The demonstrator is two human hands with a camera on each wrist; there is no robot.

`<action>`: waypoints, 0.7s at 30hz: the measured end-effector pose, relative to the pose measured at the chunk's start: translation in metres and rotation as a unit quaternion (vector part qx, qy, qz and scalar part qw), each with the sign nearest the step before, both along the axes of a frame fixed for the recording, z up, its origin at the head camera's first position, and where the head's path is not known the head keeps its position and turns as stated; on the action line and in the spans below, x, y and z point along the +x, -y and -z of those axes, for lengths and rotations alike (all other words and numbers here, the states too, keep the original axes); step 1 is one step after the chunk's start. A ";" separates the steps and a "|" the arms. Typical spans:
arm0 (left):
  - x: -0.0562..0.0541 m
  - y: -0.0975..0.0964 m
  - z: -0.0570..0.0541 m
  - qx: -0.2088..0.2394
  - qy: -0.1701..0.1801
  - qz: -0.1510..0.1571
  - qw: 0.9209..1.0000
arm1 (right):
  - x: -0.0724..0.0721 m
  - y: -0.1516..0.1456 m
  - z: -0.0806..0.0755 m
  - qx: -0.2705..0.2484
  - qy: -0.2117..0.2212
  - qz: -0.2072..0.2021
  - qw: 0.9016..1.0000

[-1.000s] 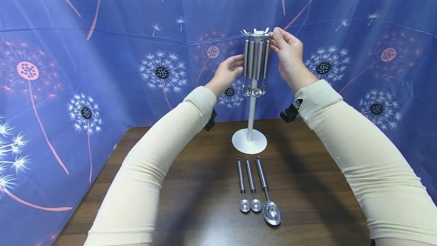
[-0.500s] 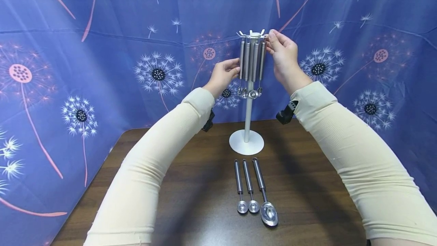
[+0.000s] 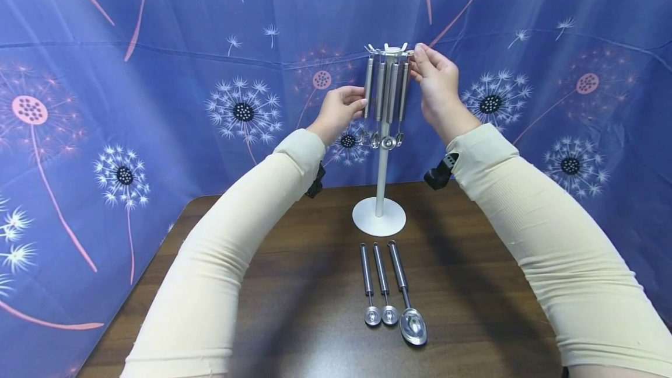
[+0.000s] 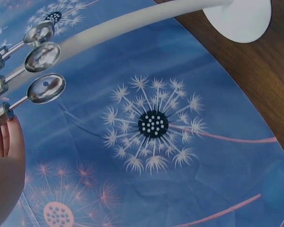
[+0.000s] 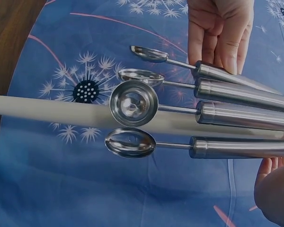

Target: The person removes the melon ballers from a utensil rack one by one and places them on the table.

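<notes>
L hand (image 3: 340,111) pinches handle of the hung spoon (image 3: 368,84) at stand's (image 3: 381,174) 9 o'clock side, thumb & fingers closed on it; R hand (image 3: 438,83) seems to pinch stand's top at approx. 3 o'clock, fingertips partly hidden. Step's prob. adjusting that spoon on its hook; next move prob. calls for a steady top & easing handle straight. Long axis nr upright, slight lean: handle end twd 12, bowl just past 6. Three more spoons (image 3: 384,270) lie on table (image 3: 294,308), bowls twd 6.

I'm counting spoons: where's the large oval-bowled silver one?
In the head view, the large spoon lies on the brown wooden table, right of two small round-bowled silver spoons, in front of the white stand.
</notes>
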State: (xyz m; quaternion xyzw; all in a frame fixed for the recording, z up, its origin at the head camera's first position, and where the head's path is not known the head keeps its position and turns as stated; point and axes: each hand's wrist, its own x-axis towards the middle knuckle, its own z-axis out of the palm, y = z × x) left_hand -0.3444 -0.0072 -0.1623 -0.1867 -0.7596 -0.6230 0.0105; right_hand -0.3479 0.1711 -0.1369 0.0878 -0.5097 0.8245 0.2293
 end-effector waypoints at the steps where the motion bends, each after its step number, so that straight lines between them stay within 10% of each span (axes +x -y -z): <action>1: -0.003 0.001 0.001 -0.003 -0.003 -0.003 1.000 | 0.000 0.000 0.000 -0.001 0.000 0.000 1.000; 8: 0.003 0.008 -0.008 -0.005 -0.001 -0.007 1.000 | -0.002 0.000 0.003 0.000 -0.004 0.002 1.000; 21: -0.021 0.024 0.005 -0.020 -0.027 -0.042 0.999 | 0.000 0.000 0.002 -0.007 -0.015 0.011 1.000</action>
